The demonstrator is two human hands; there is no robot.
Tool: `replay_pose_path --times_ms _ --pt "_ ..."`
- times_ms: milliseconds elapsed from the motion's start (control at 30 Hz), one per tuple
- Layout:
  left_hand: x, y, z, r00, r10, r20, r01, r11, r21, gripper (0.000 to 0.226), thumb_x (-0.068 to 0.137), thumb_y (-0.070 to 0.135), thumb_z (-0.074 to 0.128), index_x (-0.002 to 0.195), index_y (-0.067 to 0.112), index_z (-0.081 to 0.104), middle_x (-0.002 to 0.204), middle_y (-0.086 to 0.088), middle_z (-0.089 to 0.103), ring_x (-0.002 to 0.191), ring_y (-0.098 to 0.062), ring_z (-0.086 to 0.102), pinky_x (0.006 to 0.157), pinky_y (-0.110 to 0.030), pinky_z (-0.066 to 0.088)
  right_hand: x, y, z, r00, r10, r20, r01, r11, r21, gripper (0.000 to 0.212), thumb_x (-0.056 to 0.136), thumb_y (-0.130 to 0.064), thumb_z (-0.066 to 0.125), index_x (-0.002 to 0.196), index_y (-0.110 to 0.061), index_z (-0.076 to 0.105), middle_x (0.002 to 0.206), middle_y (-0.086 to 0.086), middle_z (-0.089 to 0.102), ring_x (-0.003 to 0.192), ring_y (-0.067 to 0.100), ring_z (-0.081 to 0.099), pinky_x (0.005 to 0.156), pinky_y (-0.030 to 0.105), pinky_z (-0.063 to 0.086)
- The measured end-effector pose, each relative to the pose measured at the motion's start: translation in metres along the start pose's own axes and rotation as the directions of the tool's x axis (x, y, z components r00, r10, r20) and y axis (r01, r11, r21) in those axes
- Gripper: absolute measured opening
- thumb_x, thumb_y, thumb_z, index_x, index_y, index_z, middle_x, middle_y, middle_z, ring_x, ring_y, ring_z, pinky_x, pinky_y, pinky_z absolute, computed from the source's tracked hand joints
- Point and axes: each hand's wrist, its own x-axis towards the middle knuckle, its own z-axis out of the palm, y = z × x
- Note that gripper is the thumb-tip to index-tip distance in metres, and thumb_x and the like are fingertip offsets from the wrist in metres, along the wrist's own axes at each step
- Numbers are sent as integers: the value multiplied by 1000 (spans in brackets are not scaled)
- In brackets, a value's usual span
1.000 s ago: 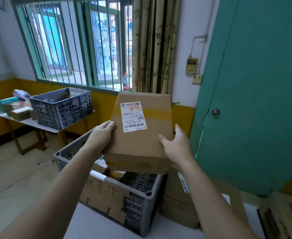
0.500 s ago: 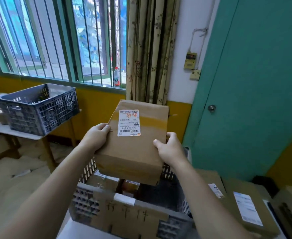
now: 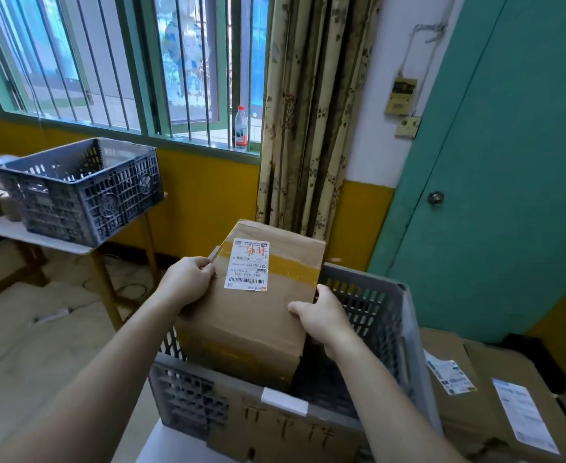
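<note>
A brown cardboard box (image 3: 251,322) with a white shipping label and yellow tape sits partly down inside a grey plastic crate (image 3: 398,329) right in front of me. My left hand (image 3: 188,279) grips the box's left edge near the label. My right hand (image 3: 321,315) holds its right side, thumb on top and fingers hidden behind the box. The box's lower part is hidden by the crate's front wall, which carries a cardboard sign with handwriting.
Flat cardboard parcels (image 3: 495,396) with labels lie to the crate's right. A second grey crate (image 3: 81,188) stands on a small table at the left. A teal door (image 3: 508,162), a curtain (image 3: 311,111) and a barred window with a bottle (image 3: 240,128) are ahead.
Both hands have lowered the box from chest height down into the grey crate. My view has swung right and closer over the crate.
</note>
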Motion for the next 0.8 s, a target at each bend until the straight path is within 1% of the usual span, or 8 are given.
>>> replay_pose_path --times_ms 133,267,367,433,533,600,667,800 --pt "11 -13 6 1000 7 -11 -5 984 181 36 106 30 50 135 19 69 130 -6 70 112 -24 66 90 -36 56 11 5 19 999 41 15 -41 999 -20 40 92 -25 71 125 -27 49 122 0 64 110 25 65 95 48 59" --pt "23 -20 14 1000 17 0 -16 940 339 33 103 27 55 129 16 71 119 -5 74 103 -22 68 87 -38 60 22 10 32 997 70 25 -70 997 -34 42 91 -23 71 127 -24 50 123 3 65 111 27 65 95 49 59" --pt "31 -27 16 1000 21 -8 -16 911 411 31 101 27 56 125 17 73 117 -4 74 104 -23 69 87 -38 60 29 13 40 996 83 40 -81 995 -51 45 90 -24 72 129 -22 50 126 5 63 113 28 64 97 49 58" --pt "38 -30 17 999 31 -12 -23 903 429 30 100 28 58 121 18 75 116 -5 75 104 -25 69 88 -38 60 35 15 44 994 101 36 -99 993 -63 47 91 -24 71 132 -19 47 128 7 61 114 28 63 97 49 58" --pt "43 -32 21 999 38 -29 -22 905 425 25 98 30 62 113 19 78 108 -3 76 96 -22 70 83 -37 62 40 21 48 992 123 20 -121 990 -78 52 90 -23 72 134 -16 44 131 9 57 116 29 61 98 48 58" --pt "46 -34 24 998 50 -32 -30 883 469 23 96 30 62 109 19 78 104 -2 76 92 -22 70 80 -34 60 42 24 50 991 132 22 -129 988 -85 54 90 -24 73 135 -16 44 133 10 55 117 29 60 99 48 57" --pt "47 -36 27 997 70 -31 -45 862 505 23 96 30 62 107 19 78 103 -2 76 93 -23 70 79 -33 58 44 28 52 990 140 25 -137 986 -95 55 90 -25 73 137 -16 45 135 10 54 118 29 60 100 47 57" --pt "46 -36 30 992 123 -40 -79 821 566 21 99 29 59 106 17 74 99 -2 72 88 -23 69 78 -37 61 47 31 55 990 140 27 -137 985 -108 57 92 -27 72 139 -16 43 136 10 53 119 29 59 100 48 56"
